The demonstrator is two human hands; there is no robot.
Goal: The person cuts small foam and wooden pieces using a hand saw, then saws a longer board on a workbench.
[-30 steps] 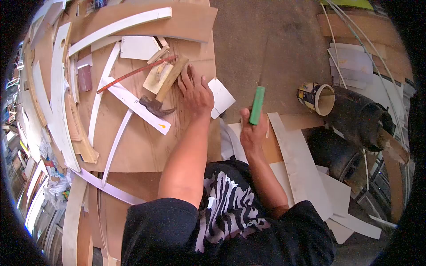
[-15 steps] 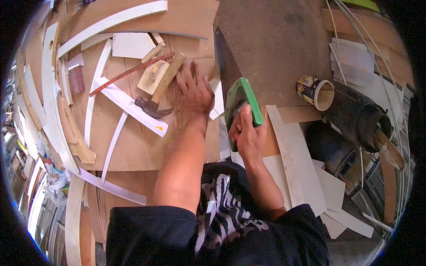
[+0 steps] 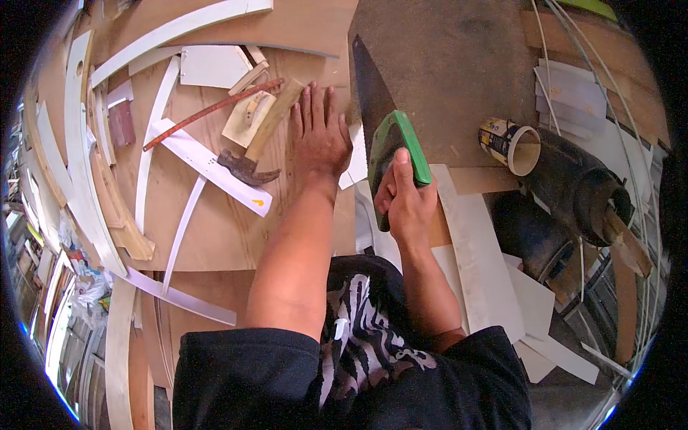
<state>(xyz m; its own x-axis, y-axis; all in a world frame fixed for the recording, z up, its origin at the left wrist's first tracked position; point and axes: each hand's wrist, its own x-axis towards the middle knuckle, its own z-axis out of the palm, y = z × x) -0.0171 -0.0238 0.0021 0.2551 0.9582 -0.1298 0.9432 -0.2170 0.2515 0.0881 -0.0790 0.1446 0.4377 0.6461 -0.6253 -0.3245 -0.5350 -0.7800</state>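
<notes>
My left hand (image 3: 322, 147) lies flat with fingers stretched out on a wide wooden board (image 3: 215, 247). My right hand (image 3: 408, 201) is wrapped around the green-edged handle of a handsaw (image 3: 413, 147), thumb along the handle. The saw's dark blade (image 3: 373, 86) points away from me, along the board's right edge; whether its teeth touch the wood, I cannot tell. Left of my left hand rests a claw hammer (image 3: 272, 122) with a wooden handle. Near it are a small wooden block with a grip (image 3: 248, 118) and a thin red stick (image 3: 211, 115).
White curved strips (image 3: 154, 143) and a white flat strip (image 3: 215, 168) lie on the board. On the right, a tipped paint bucket (image 3: 527, 150) sits beside a black cylindrical object (image 3: 573, 186). Pale offcut boards (image 3: 480, 265) lie below my right hand.
My left hand's fingers have straightened and now lie flat on the board. My right hand and the saw have shifted slightly away from me, with more blade showing.
</notes>
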